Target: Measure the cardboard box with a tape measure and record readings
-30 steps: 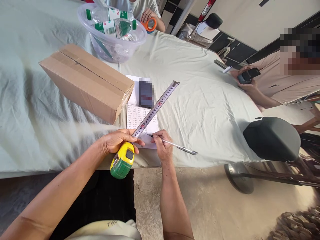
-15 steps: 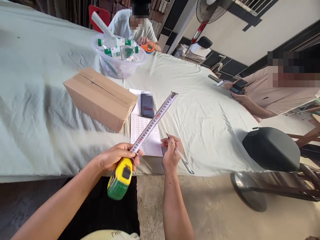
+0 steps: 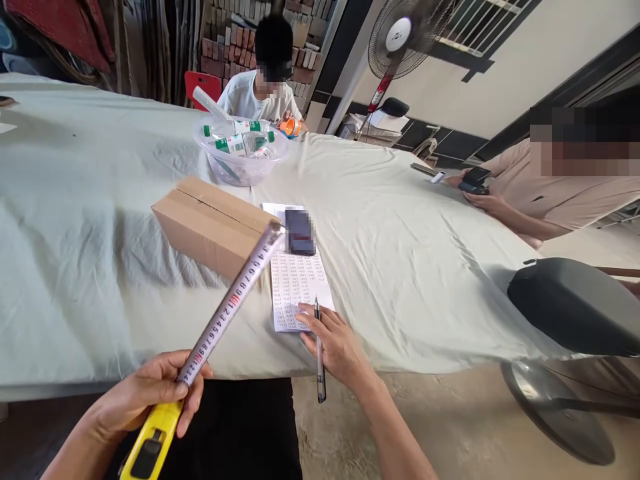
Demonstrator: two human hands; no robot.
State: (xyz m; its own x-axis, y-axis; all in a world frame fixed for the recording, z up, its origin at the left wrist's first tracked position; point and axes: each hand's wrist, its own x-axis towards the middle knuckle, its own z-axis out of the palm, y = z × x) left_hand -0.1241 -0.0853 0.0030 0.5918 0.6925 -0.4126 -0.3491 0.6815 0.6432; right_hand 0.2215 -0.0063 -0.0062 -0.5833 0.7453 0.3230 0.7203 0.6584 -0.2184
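My left hand (image 3: 150,390) grips a yellow tape measure (image 3: 155,440) near the table's front edge. Its extended blade (image 3: 235,300) slants up and away, and the hooked tip appears in front of the cardboard box (image 3: 213,223). My right hand (image 3: 330,343) has a pen (image 3: 320,363) held among its fingers, with the pen's point facing away from me. Those fingertips rest at the lower edge of a paper pad (image 3: 295,287) covered with rows of handwriting. A dark phone (image 3: 300,232) lies across the pad's far part.
Behind the box stands a clear plastic basin (image 3: 237,170) holding several bottles. A person (image 3: 255,93) sits at the far side with an orange object, and another person (image 3: 520,180) at right holds a dark device. A black stool seat (image 3: 575,303) is at right, a standing fan (image 3: 397,37) behind.
My left hand has moved left and toward me with the tape measure, its tip leaving the pad. The right hand with the pen has shifted onto the pad's lower edge. The view has tilted up.
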